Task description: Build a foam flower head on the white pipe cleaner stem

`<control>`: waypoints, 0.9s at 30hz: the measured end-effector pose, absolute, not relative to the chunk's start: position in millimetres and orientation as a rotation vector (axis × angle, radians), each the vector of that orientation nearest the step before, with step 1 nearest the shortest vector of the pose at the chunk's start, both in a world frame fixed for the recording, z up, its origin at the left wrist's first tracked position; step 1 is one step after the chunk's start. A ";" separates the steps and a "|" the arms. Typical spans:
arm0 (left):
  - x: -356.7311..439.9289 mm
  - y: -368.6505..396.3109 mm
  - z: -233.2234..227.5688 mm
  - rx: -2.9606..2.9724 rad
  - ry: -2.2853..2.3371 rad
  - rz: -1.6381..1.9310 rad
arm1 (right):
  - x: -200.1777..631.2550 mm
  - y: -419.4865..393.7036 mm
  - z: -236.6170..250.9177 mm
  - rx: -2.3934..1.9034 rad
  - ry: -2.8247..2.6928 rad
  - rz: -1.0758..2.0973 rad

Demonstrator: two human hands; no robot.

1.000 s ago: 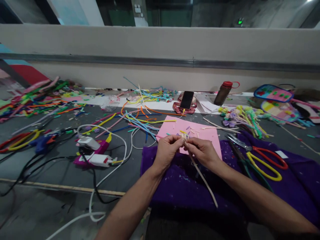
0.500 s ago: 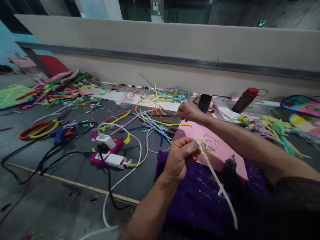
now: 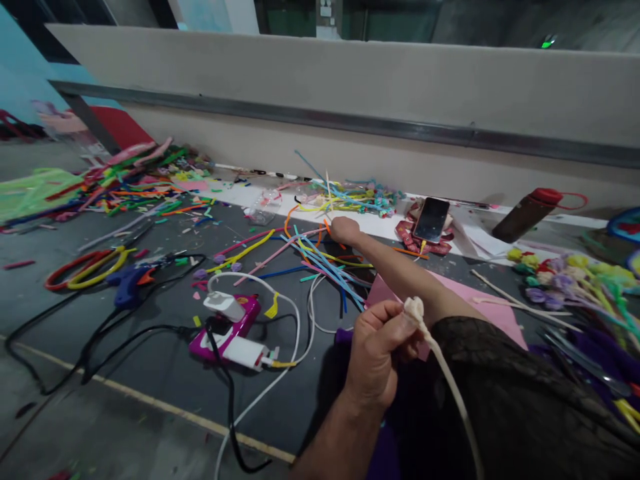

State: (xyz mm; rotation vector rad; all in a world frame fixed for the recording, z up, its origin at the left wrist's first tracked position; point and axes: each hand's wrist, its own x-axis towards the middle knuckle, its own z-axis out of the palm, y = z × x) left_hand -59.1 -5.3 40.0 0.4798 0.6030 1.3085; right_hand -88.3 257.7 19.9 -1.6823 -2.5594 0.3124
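Cream strip point(image 3: 445, 373) pinched at coiled tip in left hand point(image 3: 377, 353), kept raised near table's front edge; right hand point(image 3: 345, 230), fingers curled, stretched to coloured strips point(image 3: 325, 257) mid-table; grip there not discernible

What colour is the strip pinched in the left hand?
Cream, off-white: the strip in the left hand, head view.

phone point(image 3: 433, 219): 1 | bottle point(image 3: 525, 215): 1 | glue gun point(image 3: 129, 282): 1 | hands: 2 | pink sheet point(image 3: 493, 311): 1
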 end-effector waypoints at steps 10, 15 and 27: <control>-54.0 -1.4 41.0 0.565 0.676 1.305 | -42.8 279.5 59.6 -1.332 -1.937 0.550; -49.4 0.5 37.0 0.640 0.713 1.294 | -10.3 255.6 81.1 -1.163 -1.784 0.717; -69.5 -20.1 49.9 0.494 0.552 1.303 | 114.3 157.6 70.1 -1.307 -2.418 0.610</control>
